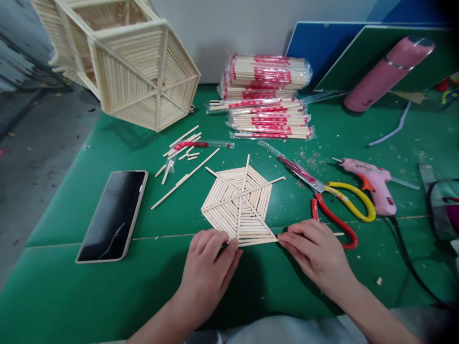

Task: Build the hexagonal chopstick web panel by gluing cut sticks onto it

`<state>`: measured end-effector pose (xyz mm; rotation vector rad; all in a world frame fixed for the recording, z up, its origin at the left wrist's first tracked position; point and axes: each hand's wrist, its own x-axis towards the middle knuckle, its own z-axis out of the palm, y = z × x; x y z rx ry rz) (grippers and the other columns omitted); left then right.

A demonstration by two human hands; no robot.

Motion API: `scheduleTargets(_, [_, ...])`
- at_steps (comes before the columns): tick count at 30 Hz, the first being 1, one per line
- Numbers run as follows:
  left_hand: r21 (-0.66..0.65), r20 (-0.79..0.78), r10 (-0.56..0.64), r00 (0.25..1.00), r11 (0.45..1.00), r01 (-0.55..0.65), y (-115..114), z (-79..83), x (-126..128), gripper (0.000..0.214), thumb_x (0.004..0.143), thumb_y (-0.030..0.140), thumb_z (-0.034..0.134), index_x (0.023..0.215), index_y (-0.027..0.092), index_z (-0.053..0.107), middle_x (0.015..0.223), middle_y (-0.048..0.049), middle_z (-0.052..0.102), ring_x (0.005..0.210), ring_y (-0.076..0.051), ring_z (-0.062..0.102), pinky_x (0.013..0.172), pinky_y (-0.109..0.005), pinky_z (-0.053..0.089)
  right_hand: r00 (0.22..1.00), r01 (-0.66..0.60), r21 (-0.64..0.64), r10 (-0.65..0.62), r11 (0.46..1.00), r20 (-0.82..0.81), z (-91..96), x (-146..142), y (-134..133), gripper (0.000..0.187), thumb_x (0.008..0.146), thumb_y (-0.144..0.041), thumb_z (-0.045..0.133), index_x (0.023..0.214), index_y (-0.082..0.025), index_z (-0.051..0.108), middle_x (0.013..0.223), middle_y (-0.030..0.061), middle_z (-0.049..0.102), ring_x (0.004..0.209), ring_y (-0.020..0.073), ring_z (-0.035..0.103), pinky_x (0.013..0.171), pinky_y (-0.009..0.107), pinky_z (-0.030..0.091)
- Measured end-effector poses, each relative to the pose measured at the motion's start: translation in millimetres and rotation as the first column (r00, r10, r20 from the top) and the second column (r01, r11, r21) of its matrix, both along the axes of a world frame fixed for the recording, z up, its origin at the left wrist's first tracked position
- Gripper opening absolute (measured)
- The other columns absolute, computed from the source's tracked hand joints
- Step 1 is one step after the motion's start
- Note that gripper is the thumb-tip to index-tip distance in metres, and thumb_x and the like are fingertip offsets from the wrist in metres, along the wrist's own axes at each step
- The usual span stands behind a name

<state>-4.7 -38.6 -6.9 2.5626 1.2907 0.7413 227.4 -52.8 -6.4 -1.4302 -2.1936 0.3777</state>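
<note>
A hexagonal web of thin wooden sticks [215, 200] lies flat on the green table, with three longer sticks crossing at its middle. Along its near edge runs a wooden stick [260, 241]. My left hand [208, 274] pinches the left end of that stick at the web's lower corner, thumb and forefinger together. At the stick's other end, my right hand [319, 253] is closed, its fingertips at the lower right corner. Scissors [319, 191] with one red and one yellow handle lie just beyond my right hand, blades over a red wrapper.
A pink glue gun [375, 181] with a cord lies at right. Behind are wrapped chopstick bundles [268, 76] and a leaning pink bottle [389, 76]. Cut sticks [186, 179] and a phone [114, 215] lie left. A large stick-built hexagonal structure [143, 81] stands at back left.
</note>
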Motion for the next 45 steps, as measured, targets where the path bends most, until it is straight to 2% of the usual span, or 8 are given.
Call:
scheduleTargets(16, [0.002,0.006,-0.005,1.0,1.0,0.005,-0.4,-0.1,-0.3,0.013,0.078,0.011,0.055,0.091,0.014,0.057,0.084,-0.0057,0.055,0.081,-0.019,0.049,0.072,-0.036,0.042,1.0,0.02,0.007,-0.02,1.0,0.012,-2.2,-1.7,-5.0,0.013,0.082,-0.019,0.053,0.088,-0.021,0.064,0.079,0.0032,0.06,0.072,0.0142,0.049,0.063,0.027,0.037])
scheduleTargets(34, [-0.003,0.007,0.022,1.0,1.0,-0.022,0.4,1.2,0.5,0.011,0.079,0.013,0.053,0.088,0.016,0.058,0.083,-0.0046,0.056,0.081,-0.018,0.05,0.072,-0.033,0.043,0.999,-0.047,-0.008,0.048,0.999,0.021,-1.6,0.6,1.5,0.012,0.083,-0.019,0.052,0.088,-0.02,0.064,0.078,0.0037,0.062,0.072,0.0145,0.05,0.064,0.029,0.039])
scheduleTargets(45, [-0.068,0.008,0.017,1.0,0.998,-0.017,0.1,1.8,-1.4,0.012,0.079,0.014,0.053,0.09,0.018,0.057,0.085,-0.0047,0.055,0.082,-0.019,0.051,0.073,-0.034,0.043,0.999,-0.045,-0.005,0.045,0.999,0.008,-1.5,1.3,1.2,0.013,0.083,-0.019,0.052,0.088,-0.021,0.064,0.08,0.004,0.062,0.072,0.0149,0.05,0.063,0.029,0.039])
